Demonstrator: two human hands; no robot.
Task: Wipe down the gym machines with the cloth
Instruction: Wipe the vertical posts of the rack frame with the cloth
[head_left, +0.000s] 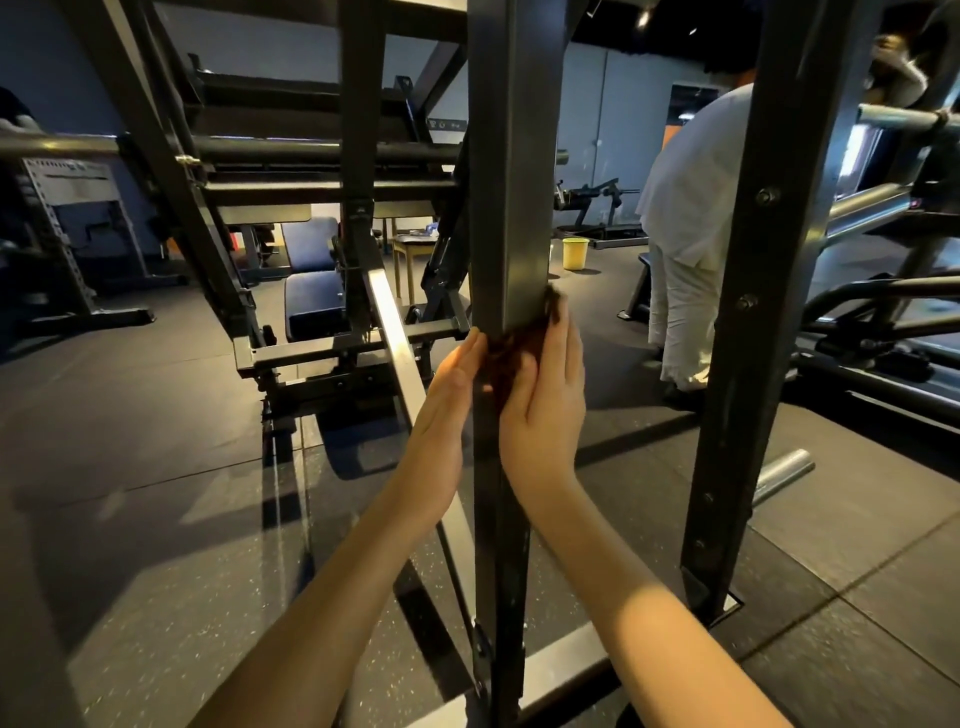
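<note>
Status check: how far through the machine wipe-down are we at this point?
Done: nothing shows as finished; no surface looks visibly cleaner. In hand: the right hand presses the cloth against the middle upright, the left hand flat on its other side. To do: probably the bolted upright to the right and the sled machine behind.

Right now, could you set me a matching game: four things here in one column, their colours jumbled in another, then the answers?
Things:
1 cloth
2 bucket
3 seat pad
4 pipe

Colours:
A silver
B dark blue
C brown
D yellow

Pairs: 1-C, 2-D, 3-B, 4-A
</note>
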